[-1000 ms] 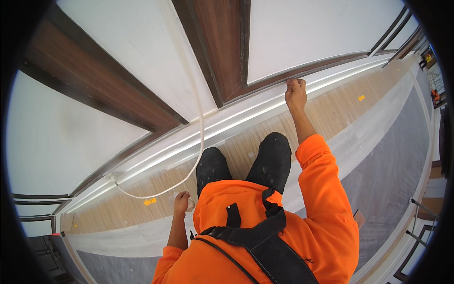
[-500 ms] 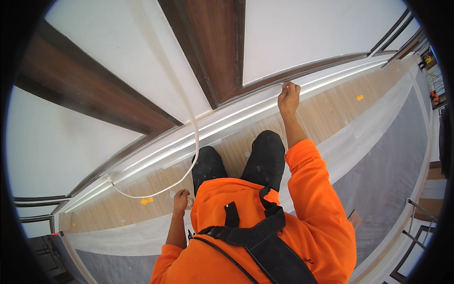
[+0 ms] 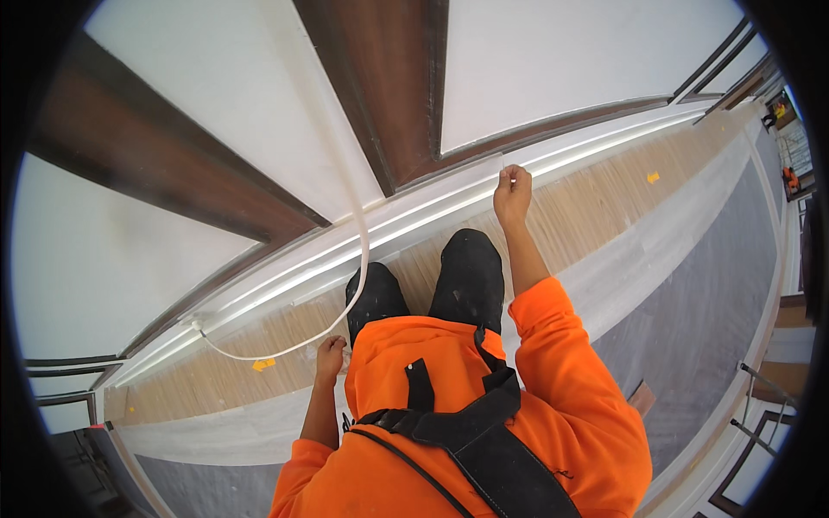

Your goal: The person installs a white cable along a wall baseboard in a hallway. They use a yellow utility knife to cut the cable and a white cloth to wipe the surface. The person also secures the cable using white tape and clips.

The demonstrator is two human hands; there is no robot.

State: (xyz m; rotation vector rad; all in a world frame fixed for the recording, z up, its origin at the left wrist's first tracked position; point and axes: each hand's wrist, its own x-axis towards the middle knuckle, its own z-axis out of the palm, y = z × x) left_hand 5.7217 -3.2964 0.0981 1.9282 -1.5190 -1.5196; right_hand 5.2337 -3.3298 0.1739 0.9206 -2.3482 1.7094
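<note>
My right hand (image 3: pixel 513 195) is raised in front of the white skirting ledge (image 3: pixel 471 183), its thumb and fingertips pinched together. Something thin and pale, too small to name, shows at the fingertips by the brown wooden trim (image 3: pixel 553 131). Low beside my left thigh hangs my left hand (image 3: pixel 330 356), with its fingers curled. A pale, crumpled-looking bit shows at those fingers, and its kind cannot be made out. Just above this hand, a white hose or cable (image 3: pixel 321 335) loops past.
White wall panels (image 3: pixel 553 69) with dark-brown framing rise ahead. The white line runs down across my knee to a fitting (image 3: pixel 197 323) at the skirting. Yellow arrow markers (image 3: pixel 264 365) lie on the wood-look floor (image 3: pixel 596 203); grey sheeting (image 3: pixel 691 311) covers its right part. Distant people (image 3: pixel 789 179) appear far right.
My right hand has come slightly left and back from the wall trim, still pinched. My left hand stays low with its fingers curled, only slightly shifted. My knees have shifted slightly left.
</note>
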